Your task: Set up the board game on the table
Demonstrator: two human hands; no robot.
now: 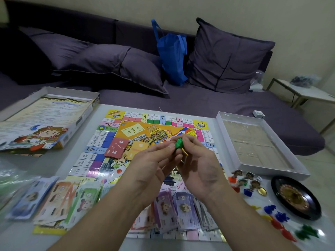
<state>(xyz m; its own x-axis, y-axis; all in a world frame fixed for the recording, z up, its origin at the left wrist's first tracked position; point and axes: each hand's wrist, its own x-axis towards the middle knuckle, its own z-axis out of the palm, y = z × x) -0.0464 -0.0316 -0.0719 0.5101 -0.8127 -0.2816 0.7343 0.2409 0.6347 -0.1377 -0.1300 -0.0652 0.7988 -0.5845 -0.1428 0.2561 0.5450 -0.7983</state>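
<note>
Green game piece [178, 143] held up over the board [101, 142]

Both hands meet above the board centre: the left hand [154, 165] and the right hand [201, 160] pinch the piece between curled fingertips, with a yellow piece [185, 152] just under it, nearer the right hand.

- A dark purple sofa [208, 105] filled the upper frame.
- Purple cushions [226, 58] lay on it.
- A blue bag [172, 55] stood between cushions.
- A white side table [311, 93] sat at right.
</note>
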